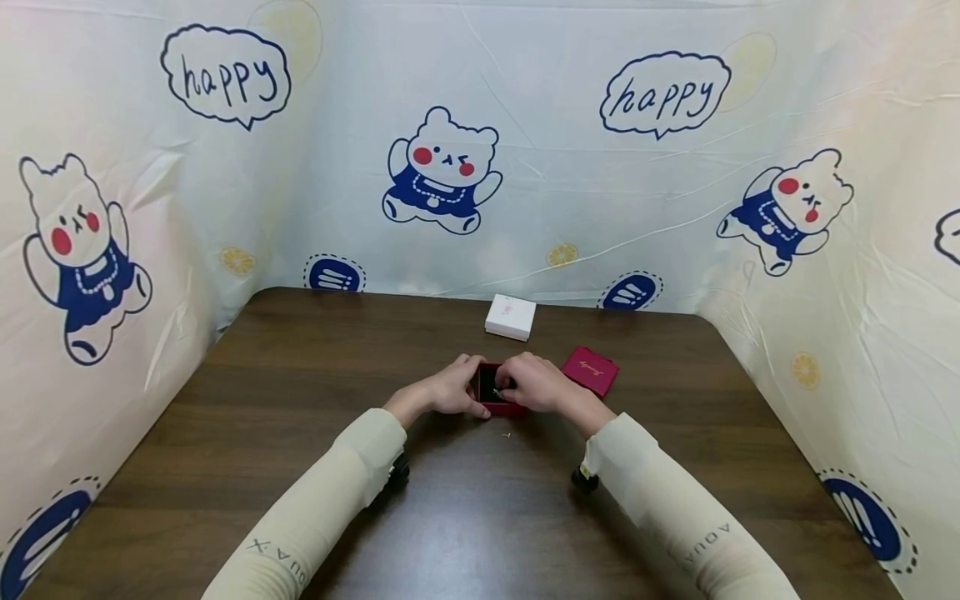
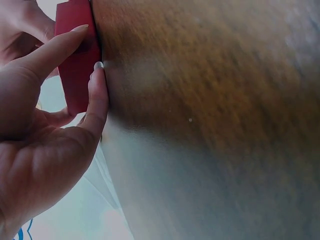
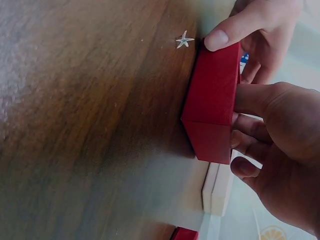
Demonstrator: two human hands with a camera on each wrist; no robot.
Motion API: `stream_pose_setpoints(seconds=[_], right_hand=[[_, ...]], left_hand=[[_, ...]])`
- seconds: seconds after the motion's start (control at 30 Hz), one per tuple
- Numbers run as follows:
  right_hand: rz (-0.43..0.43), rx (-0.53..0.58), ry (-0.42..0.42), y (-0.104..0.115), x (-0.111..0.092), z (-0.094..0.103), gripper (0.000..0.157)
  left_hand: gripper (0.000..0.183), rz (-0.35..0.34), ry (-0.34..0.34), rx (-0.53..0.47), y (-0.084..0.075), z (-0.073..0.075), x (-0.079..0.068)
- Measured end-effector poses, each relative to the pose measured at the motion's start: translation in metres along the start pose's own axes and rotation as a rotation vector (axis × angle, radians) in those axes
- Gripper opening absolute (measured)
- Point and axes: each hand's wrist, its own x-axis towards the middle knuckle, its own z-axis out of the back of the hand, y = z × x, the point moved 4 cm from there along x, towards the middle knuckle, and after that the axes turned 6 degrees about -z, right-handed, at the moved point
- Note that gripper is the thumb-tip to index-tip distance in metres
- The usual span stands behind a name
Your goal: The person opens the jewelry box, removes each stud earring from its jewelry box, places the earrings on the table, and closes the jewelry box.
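A red jewelry box (image 1: 512,410) with a black insert sits on the table, its lid off. My left hand (image 1: 452,388) grips the box's left end, thumb on the near wall (image 3: 212,85). My right hand (image 1: 534,382) reaches over the right side with curled fingers inside. At its thumb and fingertips, against the black insert, a small silvery piece (image 1: 496,391) shows, apparently pinched; the box wall hides these fingertips in the right wrist view. A small silvery starfish-shaped piece of jewelry (image 3: 184,40) lies on the table just in front of the box.
A dark red flat square (image 1: 590,371) with lettering lies to the right, partly behind my right forearm. Farther back stands a white box (image 1: 511,317). The brown wooden table (image 1: 337,350) meets a printed cloth backdrop (image 1: 555,183) at the back and sides.
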Motion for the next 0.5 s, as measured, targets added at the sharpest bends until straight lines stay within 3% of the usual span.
stream_pose_setpoints(seconds=[0.5], right_hand=[[0.010,-0.082,-0.002,0.0037,0.0045,-0.0033,0.005]], left_hand=[[0.083,-0.005,-0.001,0.014,0.0000,-0.0007,0.0008]])
